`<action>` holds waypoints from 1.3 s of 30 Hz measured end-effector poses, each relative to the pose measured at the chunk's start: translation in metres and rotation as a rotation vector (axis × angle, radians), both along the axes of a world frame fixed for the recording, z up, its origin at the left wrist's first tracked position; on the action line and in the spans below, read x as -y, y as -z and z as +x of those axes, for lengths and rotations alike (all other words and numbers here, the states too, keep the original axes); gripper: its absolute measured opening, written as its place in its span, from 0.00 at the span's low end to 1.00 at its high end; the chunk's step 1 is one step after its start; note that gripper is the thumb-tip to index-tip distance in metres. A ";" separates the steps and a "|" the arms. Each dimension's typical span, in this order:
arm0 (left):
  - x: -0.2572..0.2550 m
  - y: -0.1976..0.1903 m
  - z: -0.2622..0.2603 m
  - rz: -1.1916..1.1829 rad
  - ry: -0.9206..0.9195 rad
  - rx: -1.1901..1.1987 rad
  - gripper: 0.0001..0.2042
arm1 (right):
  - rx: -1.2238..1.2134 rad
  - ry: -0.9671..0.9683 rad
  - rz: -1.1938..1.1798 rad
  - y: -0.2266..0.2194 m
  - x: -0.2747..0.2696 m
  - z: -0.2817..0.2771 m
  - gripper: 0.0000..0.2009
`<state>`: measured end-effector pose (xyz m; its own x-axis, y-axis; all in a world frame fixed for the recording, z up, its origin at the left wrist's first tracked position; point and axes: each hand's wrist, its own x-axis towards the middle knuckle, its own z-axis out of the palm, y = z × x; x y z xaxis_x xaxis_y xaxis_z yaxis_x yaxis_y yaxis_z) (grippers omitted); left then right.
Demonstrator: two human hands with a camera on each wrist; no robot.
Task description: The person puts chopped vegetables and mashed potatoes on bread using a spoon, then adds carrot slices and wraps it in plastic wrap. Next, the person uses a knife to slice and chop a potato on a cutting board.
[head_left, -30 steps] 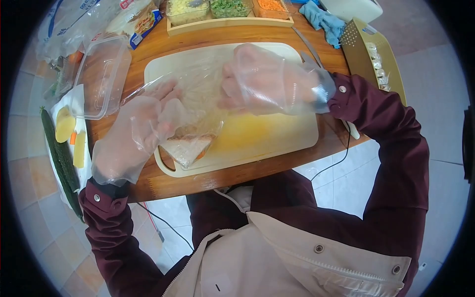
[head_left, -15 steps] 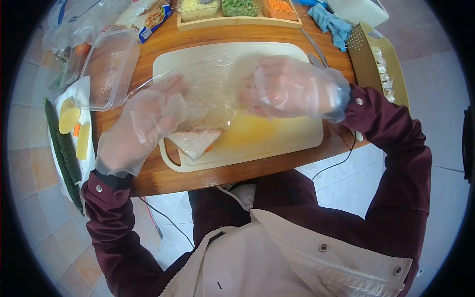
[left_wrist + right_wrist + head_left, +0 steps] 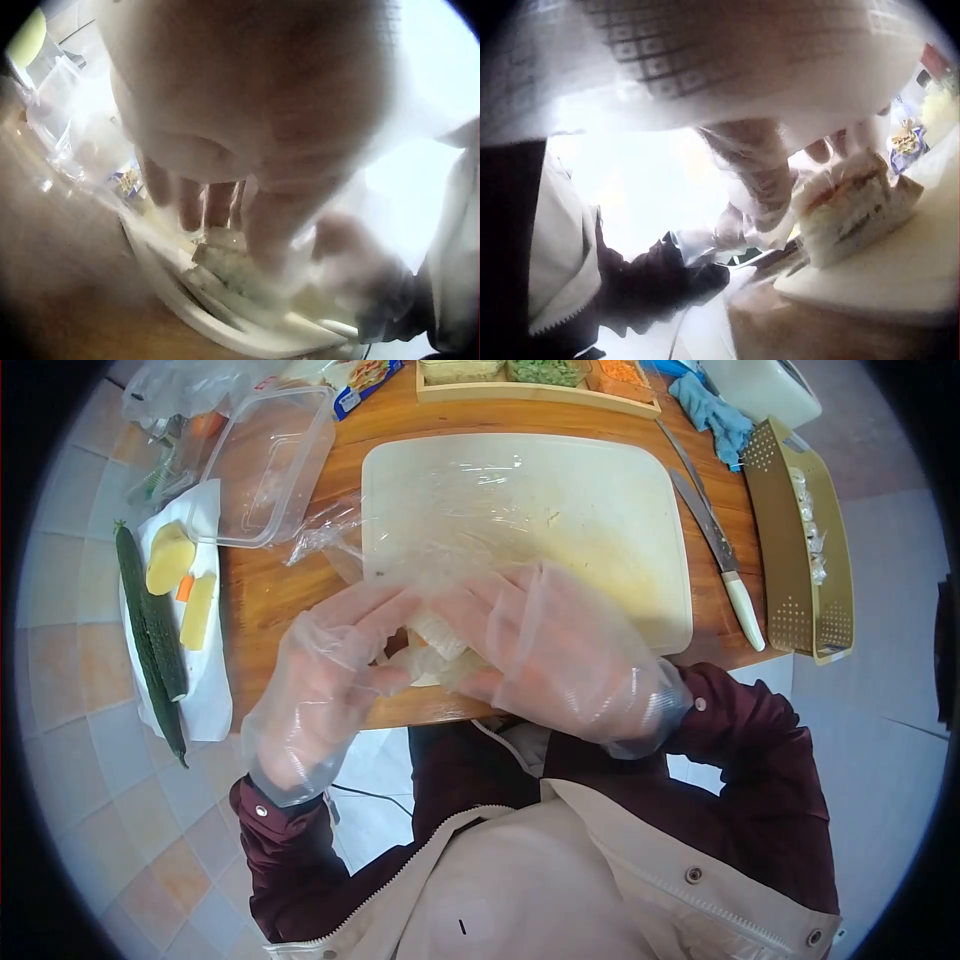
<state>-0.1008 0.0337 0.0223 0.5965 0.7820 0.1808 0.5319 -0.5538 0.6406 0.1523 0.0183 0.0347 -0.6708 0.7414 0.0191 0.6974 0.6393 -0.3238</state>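
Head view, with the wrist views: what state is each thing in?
Sandwich: cut, filling exposed
Left hand: gripping the sandwich
Right hand: gripping the sandwich
Plastic wrap: spread loosely, wrinkled
Cutting board: flat, yellow-stained
White-handled knife: lying down, unheld
Clear container: lidless
Carrot: shredded
Greens: chopped
Cloth: crumpled

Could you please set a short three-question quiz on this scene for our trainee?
1. True or false: the white-handled knife lies between the cutting board and the perforated basket.
2. What colour is the food at the right end of the wooden tray? (a) white (b) green (c) orange
3. Fill in the blank: the left hand and right hand hold a filled ____.

Key: 1 true; 2 c; 3 sandwich.
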 end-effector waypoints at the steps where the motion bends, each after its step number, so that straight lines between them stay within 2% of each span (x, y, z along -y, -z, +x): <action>1: 0.001 0.004 0.000 0.001 -0.003 0.005 0.29 | 0.031 0.008 0.007 0.005 0.001 -0.002 0.32; 4: 0.001 0.010 0.001 0.075 0.013 0.075 0.28 | -0.009 0.026 0.116 0.015 -0.001 -0.002 0.30; 5: -0.001 0.011 0.001 0.062 -0.001 0.057 0.28 | -0.068 0.021 0.151 0.016 -0.004 -0.001 0.18; 7: -0.003 0.007 0.007 0.044 -0.015 0.039 0.29 | -0.125 0.017 0.182 0.018 -0.012 0.000 0.11; 9: -0.006 -0.002 0.014 0.153 -0.072 -0.133 0.28 | -0.125 0.009 0.243 0.019 -0.024 0.002 0.12; 12: -0.013 -0.005 0.011 0.186 -0.052 -0.121 0.28 | -0.064 0.064 0.171 -0.001 -0.045 0.002 0.13; 16: -0.022 -0.006 0.018 0.128 -0.059 -0.094 0.26 | -0.043 0.011 0.127 0.015 -0.064 0.009 0.15; 18: -0.027 -0.004 0.020 0.115 -0.061 -0.134 0.25 | -0.070 0.125 0.064 0.012 -0.069 0.007 0.16; 22: -0.035 0.003 0.021 0.120 -0.040 -0.142 0.21 | -0.056 0.114 0.154 -0.005 -0.068 0.014 0.16; 24: -0.038 0.001 0.023 0.181 -0.038 -0.108 0.17 | 0.078 0.050 0.053 -0.018 -0.065 0.014 0.15; 27: -0.036 -0.005 0.029 0.085 -0.096 -0.184 0.12 | 0.072 0.008 0.063 -0.011 -0.067 0.014 0.19; 31: -0.038 -0.007 0.037 0.011 -0.110 -0.278 0.09 | -0.013 0.047 -0.050 -0.006 -0.077 0.011 0.19; 32: -0.040 -0.003 0.037 0.055 -0.113 -0.211 0.06 | 0.001 0.086 -0.109 0.000 -0.080 0.009 0.18; 34: -0.042 0.000 0.038 0.104 -0.115 -0.143 0.09 | 0.015 0.128 -0.165 0.007 -0.085 0.011 0.18; 36: -0.044 0.000 0.039 0.138 -0.138 -0.100 0.11 | -0.012 0.038 0.122 0.008 -0.087 0.017 0.18; 37: -0.045 0.000 0.039 0.138 -0.137 -0.097 0.11 | -0.009 0.039 0.123 0.004 -0.085 0.021 0.18; 39: -0.047 -0.001 0.036 0.162 -0.125 -0.128 0.12 | -0.137 0.043 0.291 -0.009 -0.074 0.027 0.20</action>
